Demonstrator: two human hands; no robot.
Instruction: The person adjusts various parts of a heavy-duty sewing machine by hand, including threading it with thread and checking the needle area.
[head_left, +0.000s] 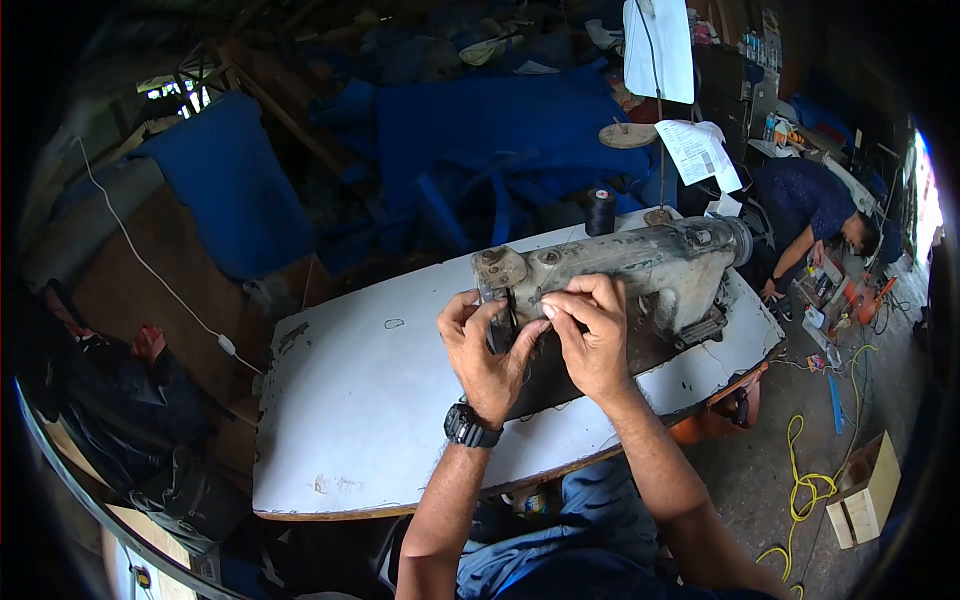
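A worn grey sewing machine (620,258) stands on a white-topped table. My left hand (484,352), a black watch on its wrist, is at the machine's needle end. Its fingers curl beside the head while the thumb stretches apart toward my right hand. My right hand (592,335) is in front of the machine arm, thumb and index finger pinched together near the left thumb tip. Whatever sits in that pinch is too small to make out. The needle area is partly hidden behind my fingers. Behind the arm stands a spool of dark thread (600,212).
The white tabletop (370,400) has chipped edges. Blue fabric (490,130) is heaped behind it. Papers (697,155) hang by the thread stand. At right, a person (815,205) bends over tools; a yellow cord (800,480) and a wooden box (865,495) lie on the floor.
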